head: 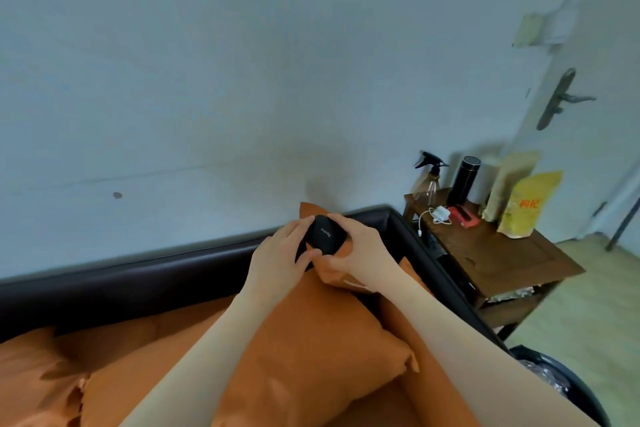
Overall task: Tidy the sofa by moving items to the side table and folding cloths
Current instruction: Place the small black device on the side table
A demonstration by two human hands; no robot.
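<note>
Fingers of both the left hand [277,253] and right hand [360,248] are curled round the small black case [325,235], held above the orange cushion [294,340]. Carried rightward one-handed to the cluttered desk [502,253], it could slip or bump the white charger [440,213].

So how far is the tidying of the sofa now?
Done: the side table already holds a spray bottle, black flask, charger and two pouches. In hand: left hand and right hand grip a black Redmi case. Left: placing it; the orange pillow remains on the sofa.
</note>
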